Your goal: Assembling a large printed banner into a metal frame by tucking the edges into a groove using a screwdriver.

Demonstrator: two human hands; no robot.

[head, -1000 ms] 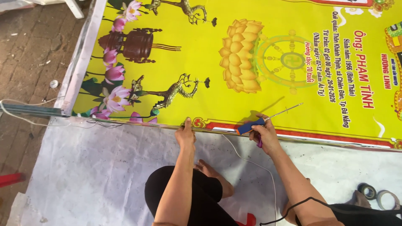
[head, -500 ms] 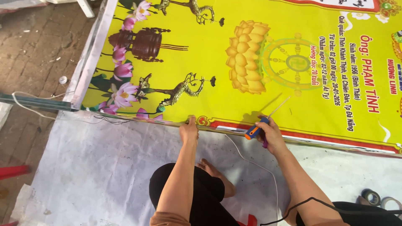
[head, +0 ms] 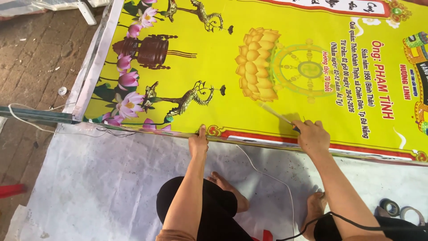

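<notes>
Left hand [head: 198,143] pressed flat, fingers extended, on the lower edge of the yellow banner [head: 249,58], which lies on the floor ahead of both hands. Right hand [head: 313,136] clenched around a thin tool [head: 276,114], its tip angled up-left over the banner. White sheet [head: 98,187] beneath the arms; a white cord [head: 267,176] runs between them. Tape rolls [head: 401,209] lie right of the right arm

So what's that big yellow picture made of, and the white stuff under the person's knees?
The yellow banner looks like printed vinyl or plastic sheet: smooth, slightly glossy, with crisp colours. The white sheet seems to be a thin plastic tarp, wrinkled and dull. The frame edge looks like grey metal.
</notes>
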